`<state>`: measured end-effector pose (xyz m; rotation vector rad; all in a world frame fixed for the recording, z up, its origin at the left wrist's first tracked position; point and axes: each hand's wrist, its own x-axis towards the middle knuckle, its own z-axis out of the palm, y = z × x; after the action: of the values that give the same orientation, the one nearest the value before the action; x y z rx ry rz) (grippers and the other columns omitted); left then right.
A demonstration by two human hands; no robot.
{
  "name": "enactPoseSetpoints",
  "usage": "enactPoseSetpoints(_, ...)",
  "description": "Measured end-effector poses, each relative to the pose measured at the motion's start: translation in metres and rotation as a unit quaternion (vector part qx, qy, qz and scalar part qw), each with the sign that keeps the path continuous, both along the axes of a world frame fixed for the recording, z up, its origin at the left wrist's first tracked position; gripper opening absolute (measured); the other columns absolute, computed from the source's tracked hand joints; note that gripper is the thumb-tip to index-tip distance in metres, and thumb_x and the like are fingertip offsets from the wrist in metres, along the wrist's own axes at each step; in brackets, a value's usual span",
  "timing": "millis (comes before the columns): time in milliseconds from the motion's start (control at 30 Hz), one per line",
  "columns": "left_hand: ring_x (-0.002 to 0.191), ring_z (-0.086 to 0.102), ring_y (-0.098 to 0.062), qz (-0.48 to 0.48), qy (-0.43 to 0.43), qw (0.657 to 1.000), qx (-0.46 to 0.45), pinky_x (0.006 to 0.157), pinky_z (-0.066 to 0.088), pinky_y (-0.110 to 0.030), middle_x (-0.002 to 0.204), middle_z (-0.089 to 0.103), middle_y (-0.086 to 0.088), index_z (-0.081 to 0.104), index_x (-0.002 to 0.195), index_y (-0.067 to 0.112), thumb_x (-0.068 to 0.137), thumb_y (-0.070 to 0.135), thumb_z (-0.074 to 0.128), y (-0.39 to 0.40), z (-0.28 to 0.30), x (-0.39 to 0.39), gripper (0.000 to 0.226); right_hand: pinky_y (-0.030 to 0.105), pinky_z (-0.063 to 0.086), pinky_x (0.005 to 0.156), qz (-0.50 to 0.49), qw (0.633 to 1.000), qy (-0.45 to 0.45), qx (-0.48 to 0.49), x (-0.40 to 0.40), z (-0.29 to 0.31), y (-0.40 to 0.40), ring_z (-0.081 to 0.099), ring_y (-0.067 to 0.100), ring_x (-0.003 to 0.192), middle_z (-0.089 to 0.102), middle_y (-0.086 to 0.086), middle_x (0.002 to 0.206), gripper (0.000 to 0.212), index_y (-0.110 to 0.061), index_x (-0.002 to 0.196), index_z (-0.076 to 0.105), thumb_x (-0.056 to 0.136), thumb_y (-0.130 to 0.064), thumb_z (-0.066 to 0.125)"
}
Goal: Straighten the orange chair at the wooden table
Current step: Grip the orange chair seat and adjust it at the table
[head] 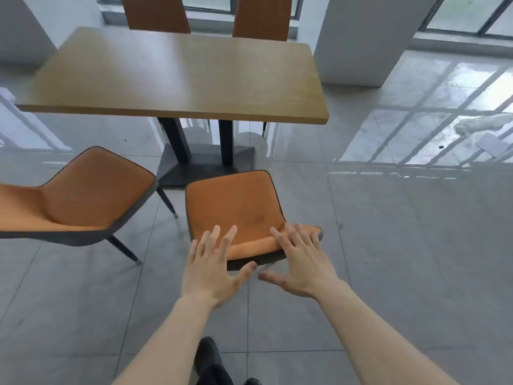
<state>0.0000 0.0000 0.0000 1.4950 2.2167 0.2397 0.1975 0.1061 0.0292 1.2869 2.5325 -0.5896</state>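
Chair under my hands: orange padded chair with dark shell and thin black metal legs, standing on the grey tile floor just short of the wooden rectangular table, apart from it and skewed. Left hand and right hand spread flat, fingers splayed, gripping nothing, over the backrest's top edge. I judge it light, rigid, cushion soft; legs may slide readily on glossy tile. I'd grip the backrest rim at both sides.

Floor: grey glossy tiles, window reflections at right. On it: wooden desk on dark pedestal base, top bare; orange chair near base; 2nd orange chair to left.
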Motion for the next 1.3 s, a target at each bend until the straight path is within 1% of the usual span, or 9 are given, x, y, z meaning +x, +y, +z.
enactPoseSetpoints(133, 0.147, 0.033, -0.02, -0.01, 0.028, 1.0, 0.007, 0.125, 0.014, -0.044, 0.159, 0.04, 0.007, 0.029, 0.154, 0.041, 0.081, 0.092, 0.017, 0.001, -0.014, -0.003, 0.09, 0.059, -0.002, 0.127, 0.012, 0.998, -0.018, 0.06, -0.006, -0.019, 0.004, 0.004, 0.028, 0.16, 0.02, 0.003, 0.172, 0.097, -0.034, 0.162, 0.017, 0.085, -0.089, 0.036)
enactPoseSetpoints(233, 0.133, 0.041, -0.015, -0.02, 0.027, 0.999, 0.028, 0.116, 0.023, -0.039, 0.145, 0.051, 0.015, 0.043, 0.146, 0.041, 0.082, 0.089, 0.019, 0.003, -0.019, -0.007, 0.083, 0.059, 0.003, 0.127, 0.014, 0.996, -0.017, 0.087, -0.009, -0.025, 0.006, 0.019, 0.029, 0.155, 0.034, 0.001, 0.164, 0.091, -0.034, 0.159, 0.027, 0.086, -0.089, 0.03)
enactPoseSetpoints(367, 0.13, 0.039, -0.014, -0.033, 0.021, 0.999, 0.031, 0.111, 0.024, -0.038, 0.143, 0.05, 0.018, 0.041, 0.144, 0.042, 0.086, 0.084, 0.029, 0.009, -0.022, -0.013, 0.072, 0.061, 0.015, 0.125, 0.012, 0.995, 0.007, 0.103, -0.011, -0.03, 0.011, 0.036, 0.031, 0.145, 0.049, 0.002, 0.149, 0.085, -0.029, 0.152, 0.04, 0.087, -0.084, 0.034)
enactPoseSetpoints(533, 0.127, 0.04, -0.014, -0.036, 0.017, 0.999, 0.035, 0.108, 0.024, -0.037, 0.141, 0.05, 0.018, 0.043, 0.142, 0.042, 0.089, 0.082, 0.035, 0.025, -0.022, -0.023, 0.067, 0.061, 0.019, 0.125, 0.009, 0.994, -0.004, 0.112, -0.021, -0.033, 0.027, 0.039, 0.032, 0.142, 0.051, 0.002, 0.146, 0.084, -0.029, 0.149, 0.043, 0.087, -0.085, 0.032)
enactPoseSetpoints(667, 0.128, 0.04, -0.014, -0.043, 0.017, 0.998, 0.033, 0.108, 0.023, -0.037, 0.141, 0.05, 0.018, 0.043, 0.142, 0.043, 0.087, 0.084, 0.033, 0.041, -0.023, -0.044, 0.069, 0.06, 0.014, 0.126, 0.003, 0.994, -0.022, 0.108, -0.039, -0.034, 0.038, 0.033, 0.03, 0.146, 0.046, -0.001, 0.149, 0.085, -0.032, 0.15, 0.038, 0.086, -0.087, 0.026)
enactPoseSetpoints(800, 0.127, 0.039, -0.014, -0.053, 0.021, 0.998, 0.04, 0.107, 0.024, -0.037, 0.14, 0.051, 0.018, 0.043, 0.143, 0.043, 0.087, 0.084, 0.033, 0.065, -0.025, -0.074, 0.07, 0.06, 0.012, 0.126, -0.01, 0.994, -0.019, 0.11, -0.068, -0.034, 0.057, 0.031, 0.029, 0.146, 0.044, -0.001, 0.15, 0.083, -0.032, 0.151, 0.036, 0.087, -0.086, 0.029)
enactPoseSetpoints(1000, 0.122, 0.043, -0.016, -0.065, 0.015, 0.996, 0.054, 0.105, 0.028, -0.04, 0.136, 0.055, 0.016, 0.047, 0.142, 0.04, 0.082, 0.086, 0.025, 0.102, -0.028, -0.111, 0.078, 0.059, 0.009, 0.125, -0.015, 0.993, -0.026, 0.115, -0.102, -0.032, 0.091, 0.029, 0.026, 0.146, 0.042, -0.003, 0.15, 0.087, -0.034, 0.152, 0.032, 0.085, -0.087, 0.019)
enactPoseSetpoints(1133, 0.123, 0.043, -0.016, -0.068, 0.016, 0.996, 0.06, 0.106, 0.029, -0.042, 0.136, 0.056, 0.015, 0.046, 0.142, 0.039, 0.087, 0.08, 0.039, 0.127, -0.031, -0.136, 0.068, 0.059, 0.009, 0.125, -0.023, 0.992, -0.03, 0.121, -0.126, -0.031, 0.112, 0.03, 0.027, 0.146, 0.043, -0.001, 0.15, 0.086, -0.033, 0.151, 0.033, 0.085, -0.086, 0.021)
enactPoseSetpoints(1300, 0.118, 0.047, -0.019, -0.097, 0.035, 0.992, 0.072, 0.102, 0.033, -0.042, 0.131, 0.059, 0.013, 0.05, 0.139, 0.038, 0.086, 0.082, 0.034, 0.142, -0.03, -0.182, 0.071, 0.06, 0.024, 0.118, -0.048, 0.989, 0.003, 0.142, -0.165, -0.033, 0.116, 0.044, 0.034, 0.134, 0.054, 0.006, 0.139, 0.089, -0.026, 0.144, 0.047, 0.084, -0.085, 0.018)
